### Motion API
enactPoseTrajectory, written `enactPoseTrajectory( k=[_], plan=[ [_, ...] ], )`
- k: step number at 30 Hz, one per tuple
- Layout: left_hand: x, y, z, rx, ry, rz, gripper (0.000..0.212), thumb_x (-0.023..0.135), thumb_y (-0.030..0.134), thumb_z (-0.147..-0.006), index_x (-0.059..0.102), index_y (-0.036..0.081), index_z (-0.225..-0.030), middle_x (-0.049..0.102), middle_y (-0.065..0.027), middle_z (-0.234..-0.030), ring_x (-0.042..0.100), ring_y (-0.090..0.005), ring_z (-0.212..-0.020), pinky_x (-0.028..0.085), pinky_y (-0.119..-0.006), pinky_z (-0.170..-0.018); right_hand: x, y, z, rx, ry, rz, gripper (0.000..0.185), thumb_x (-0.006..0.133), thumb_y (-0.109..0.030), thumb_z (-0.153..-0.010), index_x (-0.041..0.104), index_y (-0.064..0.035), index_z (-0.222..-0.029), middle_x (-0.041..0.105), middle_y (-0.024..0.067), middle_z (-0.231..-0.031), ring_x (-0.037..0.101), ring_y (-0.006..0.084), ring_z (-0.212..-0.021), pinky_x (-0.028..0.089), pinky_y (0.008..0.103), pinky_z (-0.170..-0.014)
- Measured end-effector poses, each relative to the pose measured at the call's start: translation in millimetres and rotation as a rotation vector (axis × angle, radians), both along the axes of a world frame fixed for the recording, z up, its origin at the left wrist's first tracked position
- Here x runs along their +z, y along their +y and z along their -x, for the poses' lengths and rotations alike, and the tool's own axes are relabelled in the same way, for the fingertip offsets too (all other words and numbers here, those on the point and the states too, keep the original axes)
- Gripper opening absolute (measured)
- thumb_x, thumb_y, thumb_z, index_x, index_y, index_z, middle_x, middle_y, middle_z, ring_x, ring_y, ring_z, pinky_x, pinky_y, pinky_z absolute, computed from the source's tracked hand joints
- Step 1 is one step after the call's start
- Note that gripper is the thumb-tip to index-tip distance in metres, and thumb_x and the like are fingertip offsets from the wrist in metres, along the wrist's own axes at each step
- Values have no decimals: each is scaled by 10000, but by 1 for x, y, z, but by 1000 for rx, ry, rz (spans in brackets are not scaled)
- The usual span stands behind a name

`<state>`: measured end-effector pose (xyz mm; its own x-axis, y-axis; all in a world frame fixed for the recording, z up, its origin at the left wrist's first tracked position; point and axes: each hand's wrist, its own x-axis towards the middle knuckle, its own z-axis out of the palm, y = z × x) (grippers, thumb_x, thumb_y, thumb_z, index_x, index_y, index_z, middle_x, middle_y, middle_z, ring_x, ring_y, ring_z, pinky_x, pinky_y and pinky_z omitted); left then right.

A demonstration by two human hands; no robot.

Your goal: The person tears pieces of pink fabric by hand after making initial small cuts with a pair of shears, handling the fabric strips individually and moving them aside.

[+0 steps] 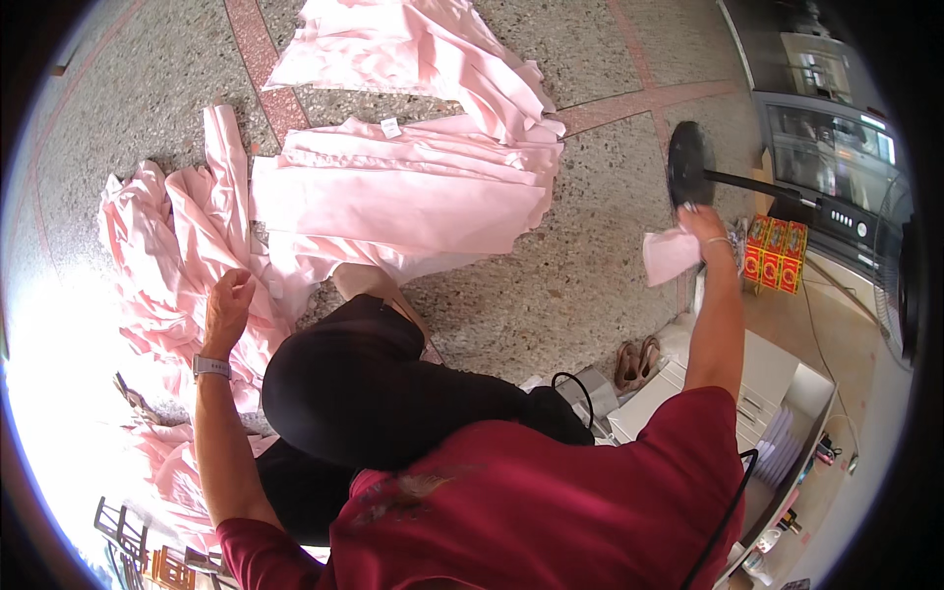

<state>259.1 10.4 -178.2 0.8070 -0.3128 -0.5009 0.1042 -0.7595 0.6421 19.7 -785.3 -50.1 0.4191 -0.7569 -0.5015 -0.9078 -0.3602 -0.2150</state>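
My right hand (704, 230), stretched out to the right, holds a small pale pink cloth piece (670, 258) that hangs above the speckled floor. On the left, my left hand (230, 310) is over a crumpled heap of pink fabric (173, 236), its fingers curled together. Whether any cloth is pinched in them cannot be made out. In front of my bent knee lies a layered stack of flat pink fabric pieces (398, 203), with a small white label (391, 127) at its far edge. Another spread of pink fabric (413, 51) lies beyond, partly overlapping the stack.
Near my right hand stands a fan's round black base (687, 158), with several red-and-yellow boxes (774, 254) beside it. Brown sandals (636, 363) and a white open container (793, 435) are at lower right. More pink fabric (166, 479) and folding chairs (122, 527) are at lower left.
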Motion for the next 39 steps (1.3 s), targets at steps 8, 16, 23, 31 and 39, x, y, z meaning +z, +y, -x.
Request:
enactPoseTrajectory(
  k=[8, 16, 23, 31, 39],
  plan=[
    [121, -116, -14, -221, 122, 384, 324, 634, 163, -928, 589, -15, -1195, 669, -141, -1081, 650, -217, -1014, 516, -321, -865, 60, 242, -156, -150, -848, -763, 219, 674, -200, -919, 659, 1, -1004, 679, 75, -870, 650, 158, -784, 542, 285, -675],
    [205, -194, 14, -314, -400, 583, 676, 751, 121, -789, 435, 12, -1377, 494, -213, -1309, 495, -330, -1221, 409, -428, -1025, 86, 377, -189, -135, -1064, -1110, 216, 608, -226, -966, 625, -11, -991, 652, 78, -873, 642, 164, -833, 536, 284, -724],
    [190, -159, 16, -209, -360, 589, 166, 682, 81, -864, 642, -8, -999, 638, -165, -792, 625, -261, -737, 489, -363, -680, 87, 397, -211, 193, -982, -893, 229, 547, -248, -1004, 605, -27, -1023, 641, 63, -894, 609, 130, -787, 530, 274, -612],
    [170, -73, -4, -87, -140, 228, 188, 673, 141, -882, 646, -24, -969, 678, -132, -765, 614, -171, -659, 485, -337, -584, 49, 334, -221, 192, -803, -636, 192, 543, -211, -1003, 567, -48, -905, 555, 9, -745, 486, 78, -580, 411, 231, -460],
    [174, -52, -3, 566, 112, 764, 164, 656, 144, -927, 685, 39, -1050, 709, -36, -924, 648, -84, -814, 532, -248, -693, 5, 278, -204, 878, -132, -183, 191, 668, -199, -904, 650, -11, -936, 627, 52, -786, 550, 122, -635, 460, 269, -558]
  ],
)
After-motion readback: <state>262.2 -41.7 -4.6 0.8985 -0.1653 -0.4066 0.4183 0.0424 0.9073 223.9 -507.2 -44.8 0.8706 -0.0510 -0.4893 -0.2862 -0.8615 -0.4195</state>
